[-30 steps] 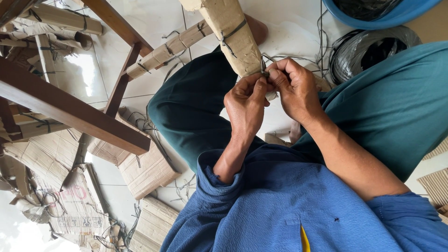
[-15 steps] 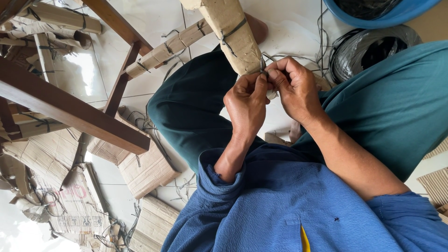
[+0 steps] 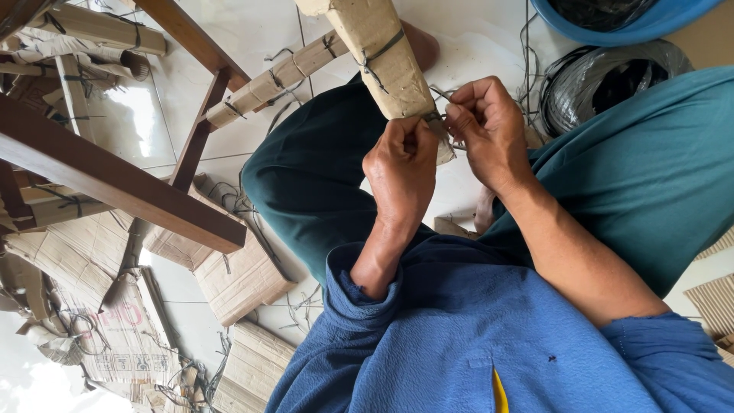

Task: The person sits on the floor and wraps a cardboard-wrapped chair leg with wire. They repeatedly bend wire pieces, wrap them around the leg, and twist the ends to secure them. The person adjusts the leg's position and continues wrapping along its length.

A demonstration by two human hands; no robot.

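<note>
Head view: Seated on a white tiled floor (image 3: 229, 53), a person in a blue shirt and teal trousers works at the tip of a cardboard-wrapped furniture leg (image 3: 382, 57) that slants down from the top centre of the frame. Compared with the frame half a second before, both hands remain at the same spot on the leg's lower end, with only a slight shift of the fingers. The left hand (image 3: 401, 168) is curled closed around the wrapped tip, knuckles toward the camera. The right hand (image 3: 489, 126), just beside it, pinches a thin dark binding wire (image 3: 440, 95) between narrow fingertips. The wrap is matte brown corrugated card, tapered and bound by wire loops. A smooth dark wooden rail (image 3: 115, 180) crosses the left of the frame, with a second wrapped leg (image 3: 275, 76) behind it. Torn, creased cardboard scraps (image 3: 237, 279) lie at lower left. A glossy black plastic bag (image 3: 604, 80) and a blue tub (image 3: 612, 27) sit at upper right.
</note>
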